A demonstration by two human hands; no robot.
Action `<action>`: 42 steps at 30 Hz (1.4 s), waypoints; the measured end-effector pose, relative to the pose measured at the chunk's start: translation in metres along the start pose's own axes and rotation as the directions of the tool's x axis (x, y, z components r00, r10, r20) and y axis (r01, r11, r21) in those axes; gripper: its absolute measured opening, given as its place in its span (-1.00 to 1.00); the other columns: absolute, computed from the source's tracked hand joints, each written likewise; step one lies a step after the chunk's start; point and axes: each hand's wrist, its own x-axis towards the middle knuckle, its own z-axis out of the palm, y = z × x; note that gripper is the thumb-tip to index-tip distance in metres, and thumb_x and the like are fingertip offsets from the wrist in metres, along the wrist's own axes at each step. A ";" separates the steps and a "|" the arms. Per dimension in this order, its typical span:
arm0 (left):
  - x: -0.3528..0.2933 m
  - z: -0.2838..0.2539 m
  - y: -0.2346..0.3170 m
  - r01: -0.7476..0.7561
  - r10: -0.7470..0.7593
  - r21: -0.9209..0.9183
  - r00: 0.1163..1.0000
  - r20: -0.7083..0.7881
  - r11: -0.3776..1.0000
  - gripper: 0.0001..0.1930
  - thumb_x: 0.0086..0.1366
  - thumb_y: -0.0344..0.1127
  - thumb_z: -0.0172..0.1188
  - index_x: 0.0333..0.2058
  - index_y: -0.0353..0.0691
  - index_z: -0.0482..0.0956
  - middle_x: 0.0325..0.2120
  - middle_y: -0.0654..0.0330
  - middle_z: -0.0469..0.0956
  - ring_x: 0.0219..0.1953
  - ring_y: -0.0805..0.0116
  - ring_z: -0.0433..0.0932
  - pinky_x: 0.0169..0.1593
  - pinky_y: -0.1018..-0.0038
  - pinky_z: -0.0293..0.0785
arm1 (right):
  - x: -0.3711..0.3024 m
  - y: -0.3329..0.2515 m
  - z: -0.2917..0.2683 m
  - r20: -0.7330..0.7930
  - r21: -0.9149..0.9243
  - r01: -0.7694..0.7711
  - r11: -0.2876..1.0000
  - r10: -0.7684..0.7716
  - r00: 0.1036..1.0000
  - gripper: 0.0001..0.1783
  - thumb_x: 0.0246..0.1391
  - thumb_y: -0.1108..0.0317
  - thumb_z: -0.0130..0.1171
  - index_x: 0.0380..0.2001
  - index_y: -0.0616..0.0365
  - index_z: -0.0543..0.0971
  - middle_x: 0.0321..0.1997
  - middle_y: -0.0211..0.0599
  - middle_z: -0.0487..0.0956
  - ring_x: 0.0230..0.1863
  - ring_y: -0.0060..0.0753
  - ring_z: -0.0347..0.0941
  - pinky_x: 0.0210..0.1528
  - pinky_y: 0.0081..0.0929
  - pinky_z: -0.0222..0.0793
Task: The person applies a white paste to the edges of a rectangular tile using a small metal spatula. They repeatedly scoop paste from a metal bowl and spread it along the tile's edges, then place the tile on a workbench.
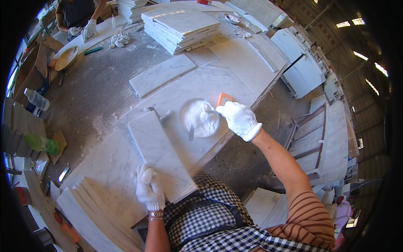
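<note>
Head camera view: two hands in white knit gloves are seen well apart over a pale marble worktop [201, 84]. A small metal spatula [213, 111] is pinched at the fingertips of the right hand [240, 121], its free end held over the right side of a round bowl [182, 119], in which white paste [202, 114] is heaped. A flat metal tool [191, 132] is leaned in the bowl at the near left. An orange-edged block [223, 99] is set just beyond the right hand; whether it is touched cannot be told. The left hand [149, 187], fingers curled, is placed at the left edge of a long marble slab [157, 151]; whether that edge is gripped cannot be told. The slab is laid to the left of the bowl, its near end brought close to a checked garment [205, 214]. A metal scraper [154, 112] is seen by its far end. Farther off, a narrow marble piece [163, 74] and a stack of slabs [180, 27] are laid out, and a co-worker's gloved hand [90, 29] is seen at upper left
</note>
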 end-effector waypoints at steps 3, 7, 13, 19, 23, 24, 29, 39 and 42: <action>0.000 0.000 0.001 0.011 -0.011 -0.003 1.000 -0.002 1.000 -0.77 0.48 -0.23 0.22 -0.10 -0.27 0.68 0.04 0.01 0.70 0.16 -0.01 0.62 0.50 -0.02 0.13 | 0.015 0.010 0.001 -0.109 -0.027 0.061 0.998 -0.064 0.992 -0.74 0.24 0.37 0.16 -0.06 -0.01 0.72 -0.28 -0.19 0.64 -0.24 -0.02 0.64 -0.18 -0.10 0.60; 0.001 0.002 0.000 0.007 -0.007 0.012 1.000 -0.022 1.000 -0.76 0.49 -0.20 0.22 -0.11 -0.27 0.68 0.03 0.02 0.70 0.15 0.00 0.61 0.50 -0.02 0.10 | 0.042 0.025 0.014 -0.144 0.005 0.094 0.996 -0.092 0.985 -0.70 0.16 0.37 0.16 -0.06 -0.04 0.72 -0.26 -0.22 0.63 -0.21 -0.04 0.62 -0.16 -0.13 0.57; 0.000 0.001 -0.002 0.027 -0.027 -0.009 1.000 -0.011 1.000 -0.75 0.47 -0.20 0.23 -0.11 -0.28 0.69 0.03 0.02 0.70 0.19 0.01 0.61 0.51 -0.03 0.10 | 0.060 0.040 0.020 -0.030 -0.021 0.078 0.997 -0.079 0.996 -0.67 0.09 0.36 0.17 -0.08 -0.03 0.73 -0.22 -0.20 0.65 -0.15 -0.02 0.62 -0.11 -0.12 0.57; 0.000 0.001 -0.002 0.029 -0.030 -0.011 0.999 -0.015 1.000 -0.75 0.45 -0.23 0.24 -0.06 -0.29 0.69 0.03 0.03 0.70 0.19 0.04 0.61 0.52 -0.01 0.09 | 0.043 0.025 0.009 0.183 -0.037 -0.005 0.999 0.012 0.983 -0.82 0.11 0.32 0.19 -0.24 0.00 0.70 -0.21 -0.11 0.67 -0.12 0.07 0.64 -0.07 -0.01 0.58; -0.001 0.001 -0.001 0.033 -0.033 -0.023 0.999 -0.023 0.999 -0.72 0.45 -0.23 0.25 -0.02 -0.31 0.68 0.03 0.02 0.69 0.19 0.04 0.61 0.53 0.01 0.09 | 0.031 0.010 -0.008 0.182 0.006 0.046 0.999 -0.047 0.982 -0.85 0.16 0.27 0.20 -0.26 0.01 0.68 -0.21 -0.09 0.66 -0.12 0.07 0.63 -0.08 -0.01 0.58; 0.000 0.000 -0.001 0.030 -0.030 -0.020 0.999 -0.021 0.999 -0.71 0.45 -0.23 0.25 -0.01 -0.31 0.68 0.03 0.02 0.69 0.18 0.04 0.61 0.52 0.01 0.09 | 0.030 0.009 -0.010 0.144 0.022 0.056 0.998 -0.059 0.988 -0.84 0.17 0.26 0.19 -0.25 0.02 0.67 -0.21 -0.10 0.66 -0.12 0.07 0.63 -0.09 -0.01 0.58; 0.002 -0.001 -0.002 -0.022 0.022 -0.013 1.000 0.011 1.000 -0.67 0.46 -0.21 0.24 0.02 -0.34 0.67 0.00 0.01 0.69 0.14 0.01 0.62 0.51 0.02 0.12 | 0.041 0.014 -0.008 0.089 -0.049 0.024 0.999 -0.019 0.996 -0.79 0.21 0.20 0.20 -0.20 0.03 0.68 -0.23 -0.10 0.66 -0.15 0.07 0.64 -0.13 -0.03 0.59; 0.004 -0.001 -0.002 -0.030 0.030 -0.006 1.000 0.009 1.000 -0.68 0.46 -0.19 0.22 0.00 -0.33 0.65 -0.04 -0.02 0.68 0.07 0.02 0.62 0.47 0.08 0.19 | 0.009 0.001 -0.012 0.243 0.004 -0.024 1.000 0.023 0.970 -0.75 0.27 0.29 0.11 -0.10 0.04 0.71 -0.23 -0.05 0.68 -0.14 0.09 0.65 -0.07 -0.01 0.58; 0.004 -0.001 -0.001 -0.034 0.034 -0.021 0.999 0.006 0.999 -0.70 0.45 -0.21 0.23 -0.03 -0.32 0.65 -0.05 0.00 0.68 0.04 0.03 0.61 0.44 0.09 0.22 | 0.008 -0.006 -0.019 0.172 0.036 -0.019 0.999 0.013 0.985 -0.76 0.31 0.25 0.10 -0.12 0.04 0.69 -0.23 -0.06 0.66 -0.15 0.11 0.63 -0.10 0.01 0.57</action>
